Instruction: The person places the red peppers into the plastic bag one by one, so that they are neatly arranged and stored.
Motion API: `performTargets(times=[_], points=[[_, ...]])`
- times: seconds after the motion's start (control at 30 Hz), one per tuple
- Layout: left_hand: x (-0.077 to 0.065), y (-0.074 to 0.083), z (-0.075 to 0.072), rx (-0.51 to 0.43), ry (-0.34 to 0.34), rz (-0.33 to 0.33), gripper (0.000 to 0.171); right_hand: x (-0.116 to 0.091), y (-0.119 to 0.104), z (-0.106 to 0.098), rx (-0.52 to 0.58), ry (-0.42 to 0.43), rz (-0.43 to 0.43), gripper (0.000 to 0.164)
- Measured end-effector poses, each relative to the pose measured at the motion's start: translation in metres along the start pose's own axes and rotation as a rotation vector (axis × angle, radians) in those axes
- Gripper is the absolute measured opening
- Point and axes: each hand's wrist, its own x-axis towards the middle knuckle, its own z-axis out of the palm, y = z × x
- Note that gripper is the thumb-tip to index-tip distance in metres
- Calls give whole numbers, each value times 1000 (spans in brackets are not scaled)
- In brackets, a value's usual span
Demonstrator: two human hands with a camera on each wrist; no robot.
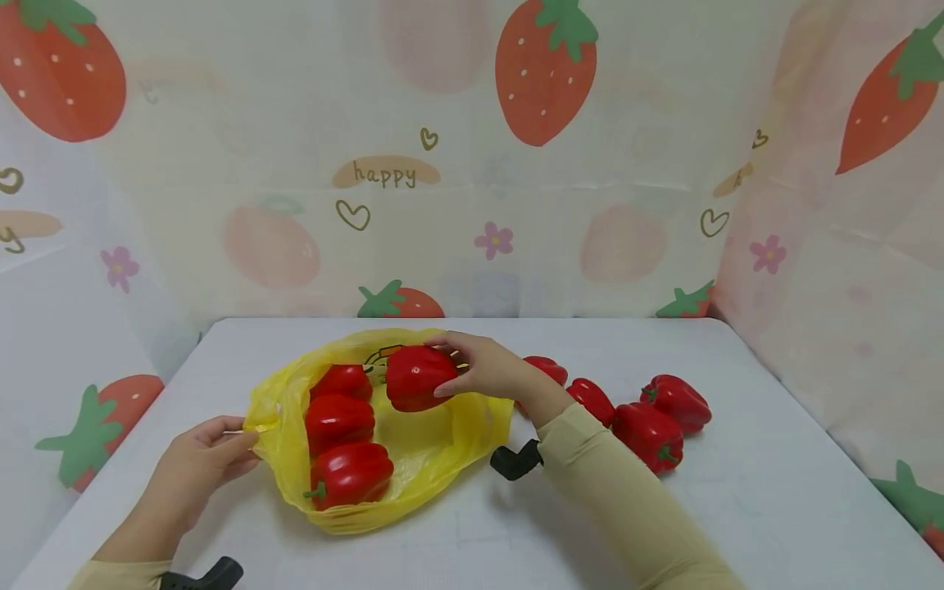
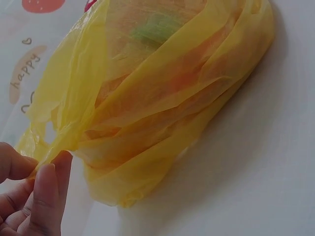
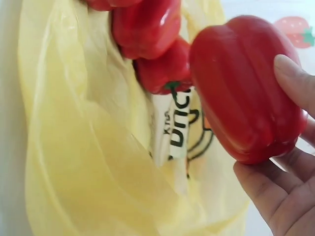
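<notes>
Hanging just below mid-frame at the yellow bag's (image 1: 483, 430) mouth, a red pepper (image 1: 415, 379) lies roughly sideways, gripped from its right by the half-curled right hand (image 1: 492, 370); the left hand (image 1: 206, 459) pinches the bag's left edge.

Red pepper (image 3: 236, 83) in right hand (image 3: 284, 199)

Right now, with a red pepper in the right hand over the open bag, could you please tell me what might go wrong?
The held pepper is smooth and glossy, so it could slip from the right hand.
The left hand pinches just one edge of the thin yellow bag, so the rest might sag inward.
If dropped, the pepper may knock the three peppers inside.
</notes>
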Motion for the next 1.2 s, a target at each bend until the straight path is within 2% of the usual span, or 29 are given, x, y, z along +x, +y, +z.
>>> performTargets(times=[0.1, 0.63, 0.83, 1.2], points=[[0, -1, 0, -4, -1, 5, 57, 9, 0, 7, 12, 17, -5, 62], [2, -3, -3, 14, 10, 8, 57, 45, -5, 33, -102, 83, 31, 64], [2, -3, -3, 17, 16, 6, 57, 53, -5, 38, -133, 112, 57, 64], [2, -4, -6, 20, 26, 11, 56, 57, 0, 38, -86, 99, 94, 63]])
